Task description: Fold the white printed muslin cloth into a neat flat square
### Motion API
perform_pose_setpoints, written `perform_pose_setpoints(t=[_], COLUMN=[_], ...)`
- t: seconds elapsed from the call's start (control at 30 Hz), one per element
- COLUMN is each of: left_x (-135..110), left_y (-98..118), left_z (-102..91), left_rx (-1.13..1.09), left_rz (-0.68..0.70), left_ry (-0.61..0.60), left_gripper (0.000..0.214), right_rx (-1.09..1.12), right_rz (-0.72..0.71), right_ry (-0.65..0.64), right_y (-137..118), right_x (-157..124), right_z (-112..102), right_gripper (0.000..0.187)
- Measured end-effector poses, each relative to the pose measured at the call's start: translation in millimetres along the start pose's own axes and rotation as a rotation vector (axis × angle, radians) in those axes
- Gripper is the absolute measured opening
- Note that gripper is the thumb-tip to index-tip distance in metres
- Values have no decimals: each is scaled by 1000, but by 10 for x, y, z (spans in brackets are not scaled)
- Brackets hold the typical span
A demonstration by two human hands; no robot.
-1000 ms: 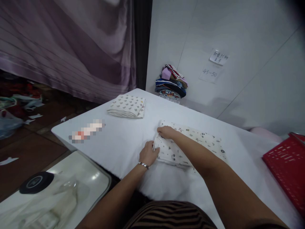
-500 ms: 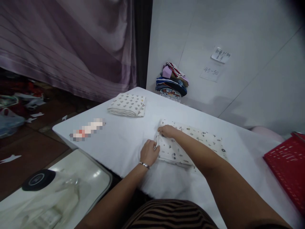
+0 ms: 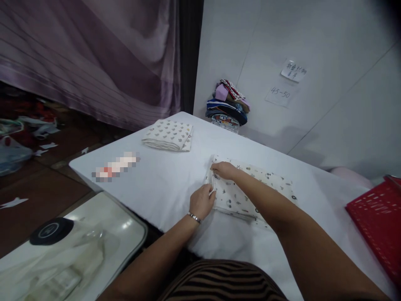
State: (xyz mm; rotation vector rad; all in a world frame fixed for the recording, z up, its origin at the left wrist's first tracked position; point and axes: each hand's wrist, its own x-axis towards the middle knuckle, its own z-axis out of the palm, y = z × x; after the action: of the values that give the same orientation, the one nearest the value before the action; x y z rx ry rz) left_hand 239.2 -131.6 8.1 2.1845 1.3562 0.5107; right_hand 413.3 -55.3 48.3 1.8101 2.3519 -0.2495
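Note:
A white cloth point(image 3: 233, 195) with small scattered prints lies folded in layers on the white-covered table point(image 3: 166, 179). My left hand point(image 3: 202, 202) is closed on the near part of its left edge, thumb and fingers pinching the fabric. Farther along that same edge, my right hand point(image 3: 225, 170) reaches across and grips the far corner area. The edge is slightly raised between the two hands. My right forearm hides part of the cloth. Toward the table's far left end sits a second folded cloth point(image 3: 169, 133), white with grey motifs, untouched by either hand.
On the right stands a red plastic basket point(image 3: 372, 209). A pile of folded clothes point(image 3: 227, 104) rises beyond the far edge, against the wall. A blurred-out item point(image 3: 115, 167) lies at the table's left. Lower left, a pale surface holds a dark round object point(image 3: 52, 230).
Both hands have shifted slightly right, with the gripped left edge of the cloth drawn a little the same way. The view has tilted slightly.

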Motion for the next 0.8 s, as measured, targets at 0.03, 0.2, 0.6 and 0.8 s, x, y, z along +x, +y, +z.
perform_pose_setpoints(t=[0.03, 0.2, 0.6, 0.8], left_x=[7, 60, 132, 149], left_y=[-23, -178, -167, -159], left_z=[19, 33, -55, -94], left_rx=[-60, -250, -15, 16], left_rz=[-39, -203, -211, -202], left_ry=[-4, -39, -97, -173], left_gripper=[14, 11, 30, 33], right_rx=[4, 29, 238, 248], right_rz=[4, 26, 75, 93], right_ry=[-4, -54, -197, -243], right_y=[5, -39, -116, -128], right_x=[-5, 61, 168, 176], right_z=[-4, -21, -89, -171], right_gripper=[27, 24, 21, 17])
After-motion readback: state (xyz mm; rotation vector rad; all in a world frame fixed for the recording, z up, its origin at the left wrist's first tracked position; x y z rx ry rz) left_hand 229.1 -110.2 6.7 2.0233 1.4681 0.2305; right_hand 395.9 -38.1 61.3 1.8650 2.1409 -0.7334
